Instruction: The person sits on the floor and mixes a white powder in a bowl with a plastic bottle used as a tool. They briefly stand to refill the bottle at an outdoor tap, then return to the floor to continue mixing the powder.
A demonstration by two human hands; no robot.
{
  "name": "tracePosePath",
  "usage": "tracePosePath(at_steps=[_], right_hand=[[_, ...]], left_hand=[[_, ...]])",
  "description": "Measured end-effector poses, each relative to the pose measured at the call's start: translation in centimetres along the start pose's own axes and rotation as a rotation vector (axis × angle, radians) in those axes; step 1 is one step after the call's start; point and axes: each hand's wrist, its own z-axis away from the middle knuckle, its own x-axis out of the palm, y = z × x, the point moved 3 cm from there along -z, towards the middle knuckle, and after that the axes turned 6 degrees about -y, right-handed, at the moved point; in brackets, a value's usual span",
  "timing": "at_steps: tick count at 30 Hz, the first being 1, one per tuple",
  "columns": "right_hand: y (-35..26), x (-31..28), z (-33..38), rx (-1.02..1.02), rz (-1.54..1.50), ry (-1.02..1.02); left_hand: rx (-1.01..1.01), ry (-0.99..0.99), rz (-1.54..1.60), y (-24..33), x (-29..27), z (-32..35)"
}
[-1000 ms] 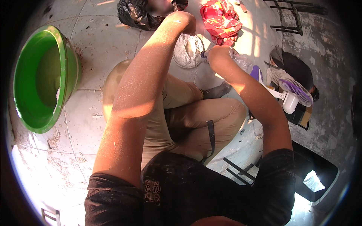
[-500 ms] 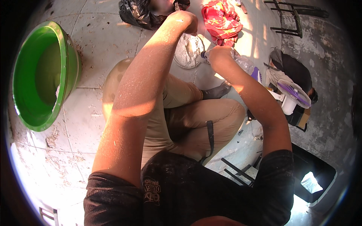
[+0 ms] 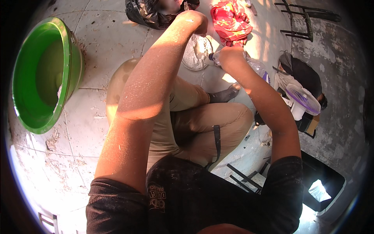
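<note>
Head: one bottle (image 3: 256,66) in right hand (image 3: 230,57), one green tub (image 3: 74,67).

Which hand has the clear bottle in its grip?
The right hand: the clear bottle shows on both sides of it. The left hand is near the black bag, its fingers hidden.

Sitting between basin (image 3: 74,58) on the left and fan (image 3: 302,99) on the right, facing dish (image 3: 194,69) ahead on the floor (image 3: 97,62), with bag (image 3: 144,13) beyond it to the left, cloth (image 3: 231,24) beyond to the right, and bottle (image 3: 255,65) just right of dish.
</note>
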Motion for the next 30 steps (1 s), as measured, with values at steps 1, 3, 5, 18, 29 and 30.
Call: tracePosePath(at_steps=[1,3,5,18,29,30], right_hand=[[0.0,0.1,-0.2,-0.001,-0.003,-0.025],[0.1,-0.2,0.0,0.02,-0.023,0.008],[0.1,-0.7,0.2,0.021,-0.044,0.019],[-0.2,-0.2,-1.0,-0.008,-0.012,0.01],[-1.4,1.2,0.3,-0.065,0.009,0.016],[-1.6,1.1,0.1,-0.058,0.002,0.016]], left_hand=[[0.002,0.01,-0.007,0.0,0.1,-0.3],[0.003,0.029,-0.023,0.0,0.4,-0.6],[-0.01,0.028,-0.02,-0.2,0.4,-0.8],[-0.007,0.021,-0.017,-0.2,0.2,-0.7],[0.068,-0.006,-0.204,-0.5,1.3,-3.6],[0.026,0.009,-0.148,-0.5,0.3,-1.6]])
